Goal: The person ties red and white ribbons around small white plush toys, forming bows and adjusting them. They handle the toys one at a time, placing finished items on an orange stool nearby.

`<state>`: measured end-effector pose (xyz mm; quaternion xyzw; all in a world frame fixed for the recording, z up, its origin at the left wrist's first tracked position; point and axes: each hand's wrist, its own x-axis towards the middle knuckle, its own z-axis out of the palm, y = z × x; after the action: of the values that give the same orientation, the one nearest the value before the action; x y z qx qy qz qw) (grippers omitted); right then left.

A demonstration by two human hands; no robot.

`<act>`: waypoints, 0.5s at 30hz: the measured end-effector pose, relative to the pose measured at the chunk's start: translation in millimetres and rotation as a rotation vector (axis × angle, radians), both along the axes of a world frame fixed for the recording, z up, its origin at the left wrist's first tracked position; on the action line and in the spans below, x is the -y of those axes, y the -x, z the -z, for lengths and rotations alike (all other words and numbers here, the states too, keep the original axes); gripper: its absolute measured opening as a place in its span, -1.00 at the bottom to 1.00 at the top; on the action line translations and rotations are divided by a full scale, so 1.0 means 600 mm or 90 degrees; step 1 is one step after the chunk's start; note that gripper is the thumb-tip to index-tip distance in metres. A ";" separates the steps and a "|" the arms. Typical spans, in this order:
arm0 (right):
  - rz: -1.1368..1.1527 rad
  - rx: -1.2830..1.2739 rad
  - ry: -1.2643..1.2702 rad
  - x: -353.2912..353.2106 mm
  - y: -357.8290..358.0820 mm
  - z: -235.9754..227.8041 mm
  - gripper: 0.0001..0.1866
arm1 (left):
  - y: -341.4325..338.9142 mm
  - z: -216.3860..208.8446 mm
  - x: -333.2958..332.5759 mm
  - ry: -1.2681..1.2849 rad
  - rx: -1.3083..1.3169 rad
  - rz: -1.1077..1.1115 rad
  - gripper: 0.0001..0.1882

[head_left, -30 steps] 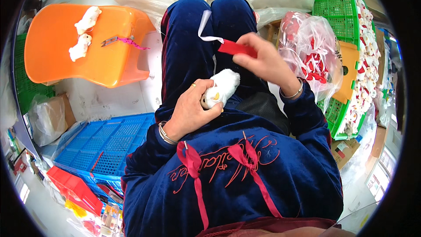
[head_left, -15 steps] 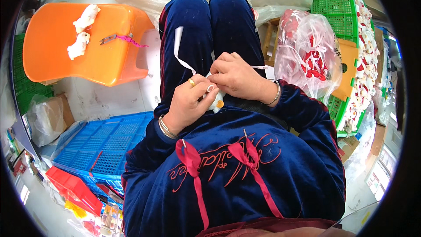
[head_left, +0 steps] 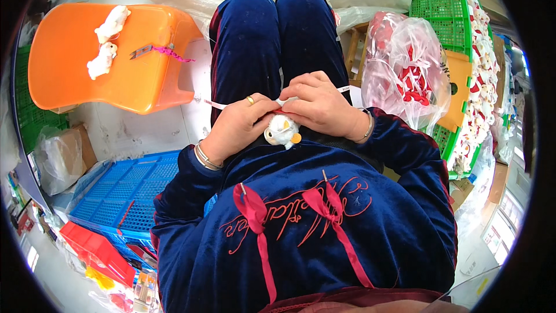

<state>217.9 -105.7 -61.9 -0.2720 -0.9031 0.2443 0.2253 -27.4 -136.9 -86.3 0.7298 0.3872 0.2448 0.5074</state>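
Observation:
A small white plush toy point(head_left: 282, 133) with a yellow-orange patch rests in my lap, its upper part hidden under my fingers. A narrow white ribbon point(head_left: 215, 105) runs across the toy, one end sticking out past my left hand point(head_left: 242, 120) and the other past my right hand. The fingers of my left hand, with a gold ring on one, are closed on the ribbon at the toy's left side. Just above the toy, my right hand point(head_left: 322, 106) pinches the ribbon from the other side. Both hands nearly meet, so the crossing of the ribbon is hidden.
Left of my knees stands an orange stool point(head_left: 63, 58) bearing two white plush toys point(head_left: 113, 24) and thread snips point(head_left: 141, 51) with a pink tie. A blue crate point(head_left: 133, 188) is nearer me. On the right are a plastic bag point(head_left: 425, 61) with red pieces and a green crate point(head_left: 440, 3).
My left hand has moved left and slightly up, pulling the ribbon end out sideways from where it lay over my thigh. More of the toy now shows between my hands.

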 end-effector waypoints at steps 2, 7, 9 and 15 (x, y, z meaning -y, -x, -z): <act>0.016 -0.005 -0.029 0.001 -0.003 -0.008 -0.84 | -0.013 0.002 0.002 -0.140 0.002 -0.051 -0.77; 0.000 0.018 0.038 0.010 -0.033 -0.010 -0.77 | -0.017 -0.005 -0.003 -0.216 -0.045 0.008 -0.61; -0.013 0.022 0.070 0.014 -0.037 -0.007 -0.74 | -0.013 -0.004 -0.009 -0.206 -0.050 0.064 -0.52; 0.012 0.093 0.128 0.020 -0.040 -0.013 -0.79 | -0.030 -0.020 -0.023 -0.173 -0.074 0.065 -0.52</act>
<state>241.8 -117.4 -54.1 -0.3184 -0.8856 0.3109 0.1329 -9.3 -122.8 -74.2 0.8237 0.3413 0.2260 0.3923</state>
